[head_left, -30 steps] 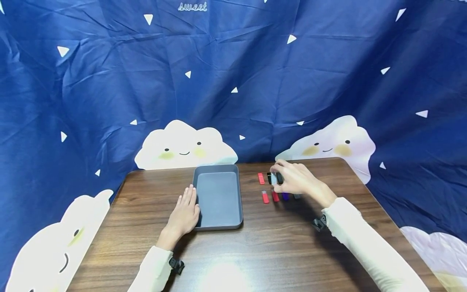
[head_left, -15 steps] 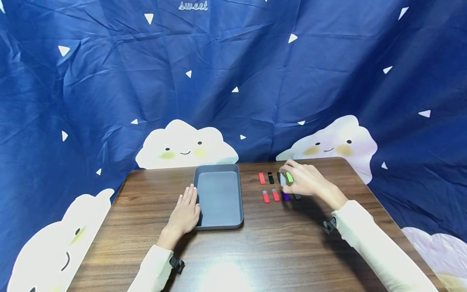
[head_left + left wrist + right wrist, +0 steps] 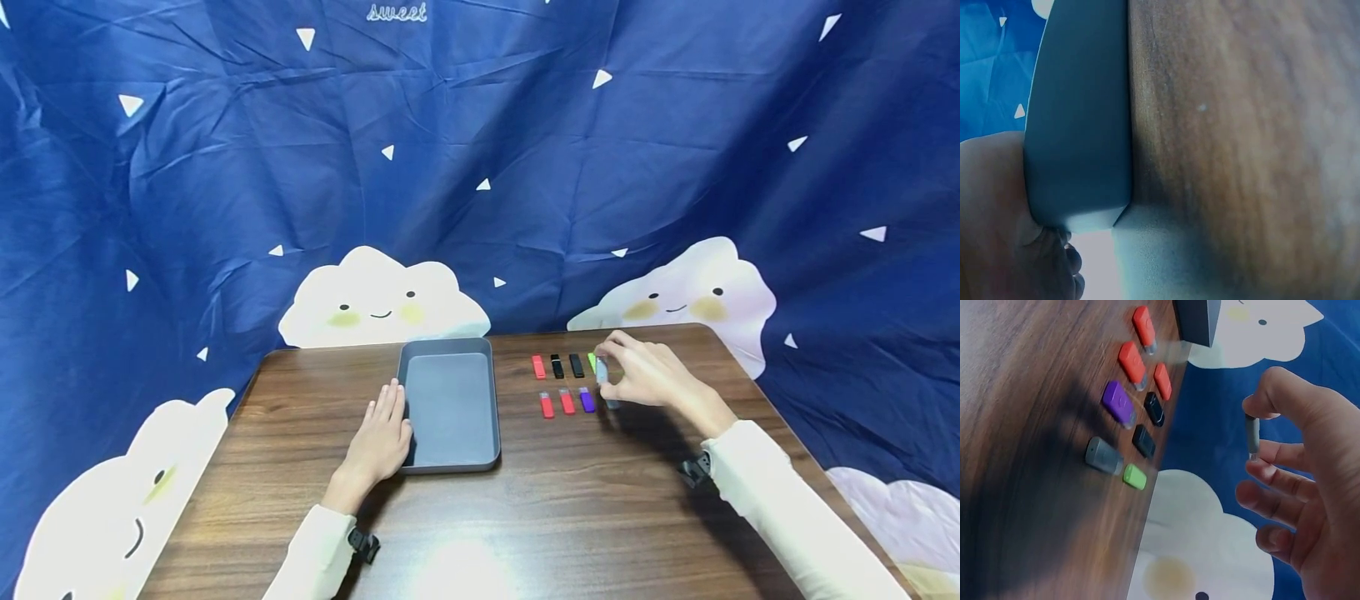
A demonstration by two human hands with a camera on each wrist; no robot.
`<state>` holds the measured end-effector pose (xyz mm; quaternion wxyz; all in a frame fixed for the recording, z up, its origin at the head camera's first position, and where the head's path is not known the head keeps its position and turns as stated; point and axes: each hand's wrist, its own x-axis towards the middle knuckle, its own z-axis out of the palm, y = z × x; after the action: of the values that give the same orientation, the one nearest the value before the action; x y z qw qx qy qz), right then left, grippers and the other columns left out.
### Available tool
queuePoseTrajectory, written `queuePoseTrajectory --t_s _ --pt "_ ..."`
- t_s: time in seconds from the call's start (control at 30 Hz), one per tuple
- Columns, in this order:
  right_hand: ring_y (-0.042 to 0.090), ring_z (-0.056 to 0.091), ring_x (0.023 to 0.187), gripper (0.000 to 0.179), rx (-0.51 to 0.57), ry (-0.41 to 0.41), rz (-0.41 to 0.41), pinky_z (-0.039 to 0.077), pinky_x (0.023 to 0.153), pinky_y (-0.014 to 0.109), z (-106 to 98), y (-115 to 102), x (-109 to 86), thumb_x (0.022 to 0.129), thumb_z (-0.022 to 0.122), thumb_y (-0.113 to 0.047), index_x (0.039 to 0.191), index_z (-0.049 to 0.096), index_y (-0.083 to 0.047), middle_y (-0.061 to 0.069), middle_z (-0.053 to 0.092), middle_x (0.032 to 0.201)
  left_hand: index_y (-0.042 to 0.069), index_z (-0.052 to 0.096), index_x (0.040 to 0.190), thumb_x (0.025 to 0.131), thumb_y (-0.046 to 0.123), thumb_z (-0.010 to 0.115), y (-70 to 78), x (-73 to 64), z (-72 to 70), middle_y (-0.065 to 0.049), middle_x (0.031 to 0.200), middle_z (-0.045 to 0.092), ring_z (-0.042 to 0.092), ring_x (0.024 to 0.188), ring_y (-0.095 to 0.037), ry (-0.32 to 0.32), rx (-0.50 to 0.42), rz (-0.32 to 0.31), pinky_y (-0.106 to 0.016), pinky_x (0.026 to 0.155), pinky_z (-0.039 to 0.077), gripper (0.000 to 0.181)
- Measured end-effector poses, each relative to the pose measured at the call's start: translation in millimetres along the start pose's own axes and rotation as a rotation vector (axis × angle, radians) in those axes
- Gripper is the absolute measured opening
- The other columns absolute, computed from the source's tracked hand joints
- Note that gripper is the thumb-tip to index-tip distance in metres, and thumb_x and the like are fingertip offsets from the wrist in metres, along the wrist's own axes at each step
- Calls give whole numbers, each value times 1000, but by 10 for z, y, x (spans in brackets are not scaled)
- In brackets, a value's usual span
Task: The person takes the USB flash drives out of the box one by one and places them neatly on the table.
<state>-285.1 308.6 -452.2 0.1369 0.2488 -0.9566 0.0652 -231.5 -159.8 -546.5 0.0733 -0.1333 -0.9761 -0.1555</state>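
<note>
My right hand (image 3: 641, 373) pinches a grey USB stick (image 3: 1252, 434) upright between thumb and fingertips, above the table at the right end of the rows. Below it in the right wrist view lie a green USB stick (image 3: 1134, 477) and a dark grey one (image 3: 1104, 456). A purple stick (image 3: 587, 400) lies left of that hand, with two red sticks, one here (image 3: 567, 402), beside it. In the back row are two black sticks (image 3: 576, 365) and a red one (image 3: 538, 367). My left hand (image 3: 378, 433) rests straight-fingered against the left wall of a grey tray (image 3: 450, 408).
The wooden table (image 3: 570, 508) ends at the back against a blue curtain (image 3: 525, 167) printed with clouds. Nothing lies in the tray, which stands left of the USB sticks.
My right hand has moved to the right along the rows, carrying the grey USB stick. The black sticks now show fully, and the green one is partly covered. My left hand stays put.
</note>
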Motion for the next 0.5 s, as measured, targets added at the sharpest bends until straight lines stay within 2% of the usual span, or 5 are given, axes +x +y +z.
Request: queuePoseTrajectory --t_s 0.37,0.5 --pt "8 52 61 52 32 -19 34 46 55 33 28 117 -117 74 85 -36 121 74 -17 -3 65 120 -12 26 164 111 18 42 -12 -5 14 -27 176 20 22 163 -44 -5 -9 -5 -61 132 23 62" --pt "8 52 61 51 38 -29 46 48 56 34 48 161 -164 74 86 -35 121 74 -17 -2 65 121 -11 25 164 111 18 41 -2 -8 9 -26 176 19 21 164 -44 -15 -6 -8 -61 133 22 63"
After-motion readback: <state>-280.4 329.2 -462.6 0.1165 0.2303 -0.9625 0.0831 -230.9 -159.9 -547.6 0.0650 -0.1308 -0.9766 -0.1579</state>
